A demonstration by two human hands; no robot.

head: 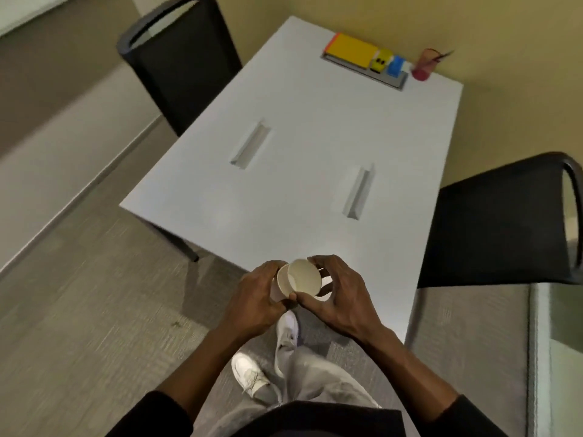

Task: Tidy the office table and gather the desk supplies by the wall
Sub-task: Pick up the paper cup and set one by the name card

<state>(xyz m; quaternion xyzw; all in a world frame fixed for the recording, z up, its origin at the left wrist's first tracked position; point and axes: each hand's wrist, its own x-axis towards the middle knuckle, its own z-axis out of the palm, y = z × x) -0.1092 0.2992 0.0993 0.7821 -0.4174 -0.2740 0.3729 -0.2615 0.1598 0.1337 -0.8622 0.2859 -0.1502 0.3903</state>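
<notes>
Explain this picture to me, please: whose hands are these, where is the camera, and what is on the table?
There is no machine here. A person wears one wide-angle camera on the head, looking forward and down, so you see their own arms, grey trousers and white shoes below.

The left hand and the right hand both hold pale paper cups at the near edge of the white table. There seem to be two, one pushed partly into the other, though the fingers hide part of them.

At the far end, by the wall, the supplies sit in a row: a yellow-and-orange notebook, a small yellow item, a small blue item and a red pen cup. A black chair stands at each side.
</notes>
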